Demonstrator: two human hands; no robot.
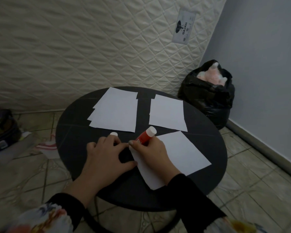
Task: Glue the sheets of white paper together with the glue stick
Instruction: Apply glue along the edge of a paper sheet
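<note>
We're looking down at a round black table (71,132) in the middle of the frame, and our right hand (151,153) is wrapped around the red glue stick (145,137), fingers curled round the barrel. The stick is tilted, its white end pointing up and to the right, while the lower end is hidden under the hand, so we can't tell if it's touching anything. That hand sits on the left part of a single white sheet (180,153), which lies angled across the lower right of the tabletop.

Our left hand (106,153) is just left of centre, palm down, fingers mostly straight and spread on the table, with the thumb reaching over to touch the left edge of that sheet — it looks like it's pressing, not grabbing. Right above its fingertips there's a small white cap (114,134) on the table; we can't quite tell if the fingers touch it.

Higher up, towards the far side of the table, there's a fanned stack of white sheets (116,113) on the left and another small pile of white paper (167,113) on the right, a dark gap between them.

Behind the table, a quilted cream mattress (91,47) fills the top of the frame, and a stuffed black rubbish bag (208,96) sits in the corner at the right — tiled floor (32,165) all around.
</note>
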